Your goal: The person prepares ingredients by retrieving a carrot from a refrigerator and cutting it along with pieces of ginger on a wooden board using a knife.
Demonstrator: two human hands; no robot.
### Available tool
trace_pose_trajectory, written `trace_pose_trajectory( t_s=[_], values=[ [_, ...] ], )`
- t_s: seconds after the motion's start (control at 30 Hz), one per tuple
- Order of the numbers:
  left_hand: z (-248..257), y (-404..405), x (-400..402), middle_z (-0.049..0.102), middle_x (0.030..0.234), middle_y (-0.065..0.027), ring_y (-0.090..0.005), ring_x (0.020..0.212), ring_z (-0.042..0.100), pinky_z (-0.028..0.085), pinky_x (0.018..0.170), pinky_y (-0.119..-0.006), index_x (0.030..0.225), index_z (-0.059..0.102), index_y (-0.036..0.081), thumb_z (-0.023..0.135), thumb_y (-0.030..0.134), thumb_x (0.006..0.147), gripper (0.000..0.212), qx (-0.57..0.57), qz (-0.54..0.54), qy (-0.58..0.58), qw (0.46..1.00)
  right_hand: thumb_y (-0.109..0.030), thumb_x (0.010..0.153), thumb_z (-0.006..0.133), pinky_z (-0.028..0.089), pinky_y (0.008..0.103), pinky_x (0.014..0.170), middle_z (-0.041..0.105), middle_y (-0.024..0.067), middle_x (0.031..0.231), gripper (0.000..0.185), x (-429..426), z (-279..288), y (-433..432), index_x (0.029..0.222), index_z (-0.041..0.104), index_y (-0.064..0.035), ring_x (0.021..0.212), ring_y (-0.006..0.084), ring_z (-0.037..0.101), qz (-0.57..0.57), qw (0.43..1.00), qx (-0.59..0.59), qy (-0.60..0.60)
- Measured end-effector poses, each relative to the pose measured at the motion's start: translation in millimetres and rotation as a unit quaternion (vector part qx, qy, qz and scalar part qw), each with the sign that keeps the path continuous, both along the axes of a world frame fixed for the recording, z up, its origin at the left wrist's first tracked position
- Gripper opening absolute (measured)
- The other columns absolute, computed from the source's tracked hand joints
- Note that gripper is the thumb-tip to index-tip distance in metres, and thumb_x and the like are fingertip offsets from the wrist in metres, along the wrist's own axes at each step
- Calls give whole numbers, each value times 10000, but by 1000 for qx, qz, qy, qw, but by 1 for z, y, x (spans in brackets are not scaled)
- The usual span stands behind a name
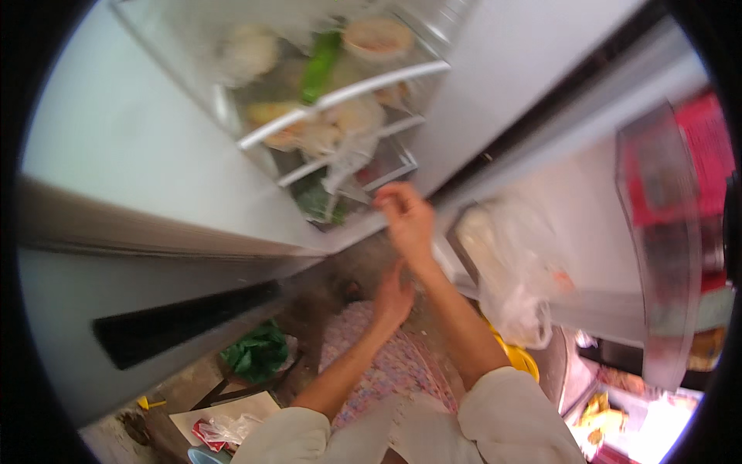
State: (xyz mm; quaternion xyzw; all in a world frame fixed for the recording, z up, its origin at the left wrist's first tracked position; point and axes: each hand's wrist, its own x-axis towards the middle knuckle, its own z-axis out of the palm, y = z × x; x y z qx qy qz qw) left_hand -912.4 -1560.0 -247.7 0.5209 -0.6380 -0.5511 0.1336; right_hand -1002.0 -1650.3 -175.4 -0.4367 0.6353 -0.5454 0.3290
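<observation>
An opened refrigerator stands before me, its wire-edged shelves [348, 90] holding bagged food, a long green item [320, 66] and a round bowl [378, 39]. My right hand [407, 223] is raised at the lower front edge of the compartment, fingers curled, close to a translucent plastic bag [346, 171] that hangs off a shelf; whether it touches the bag is blurred. My left hand [395, 298] is lower, over my floral-patterned skirt [377, 371], just below the right wrist. Nothing shows in it, though its fingers are partly hidden.
The refrigerator door [591, 232] at right bears a white plastic bag [510, 261] and a clear door bin [661, 232] with red packages. Another door with a black handle [185, 322] is at left. A green bag [255, 351] and a yellow container [519, 356] stand low down.
</observation>
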Motion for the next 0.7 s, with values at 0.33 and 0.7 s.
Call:
trace_pose_trajectory(
  t_s=[0.33, 0.7],
  values=[
    [-43, 39, -19, 506, 1232, -213, -354, 1150, 473, 376, 972, -401, 1251, 448, -4, 547, 138, 836, 450, -62, -9, 19, 998, -167, 692, 697, 323, 478, 988, 374, 136, 1365, 663, -73, 9, 155, 1296, 425, -154, 1300, 368, 283, 51, 817, 168, 549],
    [-33, 56, -11, 525, 1200, -210, -342, 1105, 518, 417, 927, -392, 1249, 469, 21, 547, 112, 807, 458, 35, -16, 45, 998, -157, 710, 671, 395, 485, 880, 468, 192, 1267, 729, -166, -13, 200, 1355, 333, -177, 1074, 309, 524, -88, 886, 362, 277]
  ],
)
